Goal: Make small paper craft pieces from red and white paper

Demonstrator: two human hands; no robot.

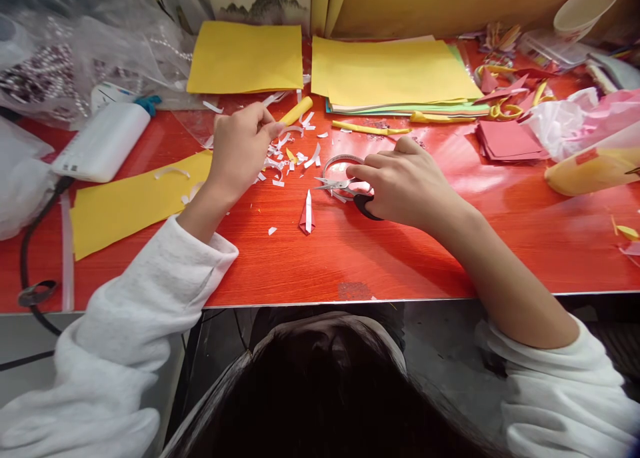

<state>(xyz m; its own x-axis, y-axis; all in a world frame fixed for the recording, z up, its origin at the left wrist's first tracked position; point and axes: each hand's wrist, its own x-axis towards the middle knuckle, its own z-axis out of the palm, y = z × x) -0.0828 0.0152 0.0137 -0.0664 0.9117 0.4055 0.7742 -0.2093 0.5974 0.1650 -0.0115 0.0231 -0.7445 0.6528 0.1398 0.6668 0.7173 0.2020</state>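
Observation:
My left hand (239, 148) is closed in a pinch on a small yellow cylinder (299, 111), which points up and right from the fingertips. Its kind is not clear. In my right hand (405, 178) is a pair of small scissors (344, 185) with a black handle, blades pointing left just above the table. Below the blade tips lies a small red folded paper piece (307, 219) with a white pointed strip on it. White paper scraps (313, 157) are scattered between my hands. A pale ring (345, 159) lies behind the scissors.
Yellow paper sheets (390, 71) are stacked at the back of the red table (280, 271). A yellow strip (135, 201) and a white device with a cord (107, 141) lie left. Red paper squares (510, 140), crumpled plastic and a white cup (587, 8) stand right.

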